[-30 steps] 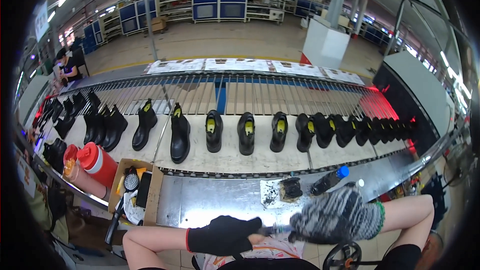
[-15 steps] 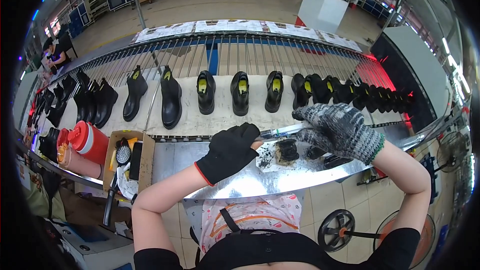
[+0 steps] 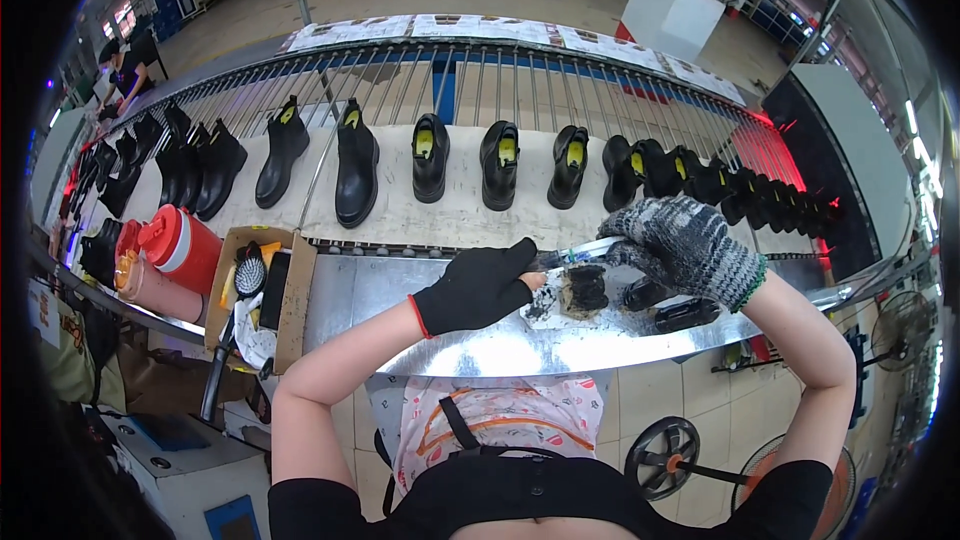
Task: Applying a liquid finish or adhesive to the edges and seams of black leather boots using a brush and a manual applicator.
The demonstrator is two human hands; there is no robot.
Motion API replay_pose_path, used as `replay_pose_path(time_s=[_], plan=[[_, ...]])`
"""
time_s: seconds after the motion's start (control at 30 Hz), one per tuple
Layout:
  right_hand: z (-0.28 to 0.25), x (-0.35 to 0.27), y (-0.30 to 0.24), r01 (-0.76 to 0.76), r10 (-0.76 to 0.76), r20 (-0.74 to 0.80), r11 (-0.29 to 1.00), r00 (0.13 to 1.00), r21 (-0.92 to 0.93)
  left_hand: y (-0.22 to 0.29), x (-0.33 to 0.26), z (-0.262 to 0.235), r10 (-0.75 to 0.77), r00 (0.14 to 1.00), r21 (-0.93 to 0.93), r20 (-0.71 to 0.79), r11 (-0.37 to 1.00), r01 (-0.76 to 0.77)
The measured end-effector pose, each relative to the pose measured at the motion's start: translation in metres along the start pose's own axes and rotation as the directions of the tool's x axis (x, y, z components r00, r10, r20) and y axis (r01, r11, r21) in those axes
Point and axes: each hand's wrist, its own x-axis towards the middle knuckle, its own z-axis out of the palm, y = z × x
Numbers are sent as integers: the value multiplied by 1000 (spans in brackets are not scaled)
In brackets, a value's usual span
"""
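Note:
Over the front of a metal worktop (image 3: 440, 355), my two hands meet at a slim pen-like tool (image 3: 585, 253) with a pale shaft and dark end. My left hand (image 3: 478, 287), in a black glove with a bare fingertip showing, pinches the dark end. My right hand (image 3: 685, 248), in a grey-and-white knitted glove, grips the other end with bent fingers. Below the tool lies a black-smeared white sheet (image 3: 541, 312) with a dark block (image 3: 585, 290) on it. Small black objects (image 3: 688, 314) lie by my right wrist; their kind is unclear.
Black ankle boots (image 3: 356, 165) and low black shoes (image 3: 500, 170) line a pale conveyor belt (image 3: 400, 223), behind which runs a rod rack. A cardboard box (image 3: 296, 305) with a brush (image 3: 250, 277), a red jug (image 3: 185, 252) and a pink one stand at left. A person works far left.
The whole view has tilted slightly, so the shoes appear higher and a little further right. Both hands keep their hold on the slim tool, with the left thumb now raised more.

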Motion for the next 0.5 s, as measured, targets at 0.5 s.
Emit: replay_pose_path(time_s=[0.5], plan=[[4, 9, -3, 161, -169, -32, 971, 985, -178, -24, 1, 10, 8, 960, -600, 281, 782, 169]])
